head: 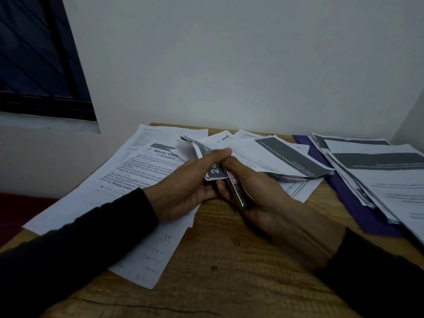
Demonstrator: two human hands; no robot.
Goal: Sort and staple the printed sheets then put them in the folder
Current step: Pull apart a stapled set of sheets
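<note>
- Your left hand (pixel 183 187) is pinching a sheaf's corner (pixel 214 173); your right hand (pixel 257 196) is gripping the stapler (pixel 236 191) on it.
- Loose sheets (pixel 128 171) are waiting; the purple folder (pixel 358 203) is lying under another stack (pixel 390 180).

A wooden bench (pixel 229 260) stands pushed up against a plain pale wall (pixel 229 60), its grain and a few dark knots showing along the near side, with a long crack running across the front edge. To the left, a dark window (pixel 34 53) with a black frame is set into the wall above a pale sill (pixel 46 121). Low down on the left, just beside the bench, there is a dark red surface (pixel 13 207), too dim to make out further.
</note>
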